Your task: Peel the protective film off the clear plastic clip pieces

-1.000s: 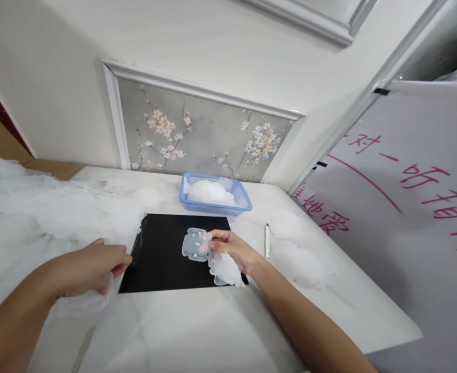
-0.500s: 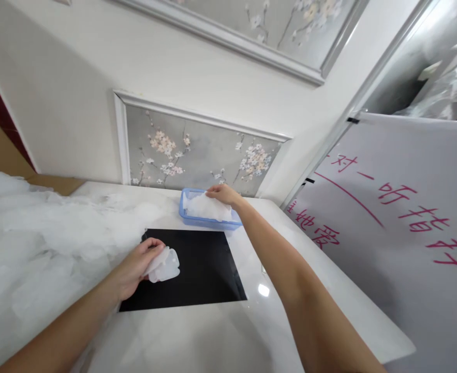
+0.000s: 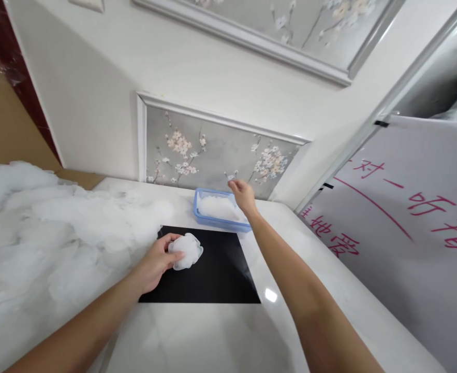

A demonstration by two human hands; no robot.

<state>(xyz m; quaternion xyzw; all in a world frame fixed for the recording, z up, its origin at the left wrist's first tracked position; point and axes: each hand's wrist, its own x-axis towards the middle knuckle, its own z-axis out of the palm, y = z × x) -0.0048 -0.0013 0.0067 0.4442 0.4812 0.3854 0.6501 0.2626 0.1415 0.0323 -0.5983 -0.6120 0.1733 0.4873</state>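
Note:
My left hand is closed on a white, partly translucent piece with a scalloped edge, held over a black mat. Whether it is one piece or a thin stack cannot be made out. Behind the mat stands a blue plastic basket with soft white material in it. My right hand is above the basket's back right part, its fingers pinched together. Anything between those fingertips is too small to make out.
A large heap of white, filmy material covers the left of the white marbled table. A wall with a framed floral panel rises behind. On the right stands a white board with red handwriting.
My right hand has risen from the white material in the basket. My left hand has turned the scalloped piece more face-up. The whole view has shifted slightly.

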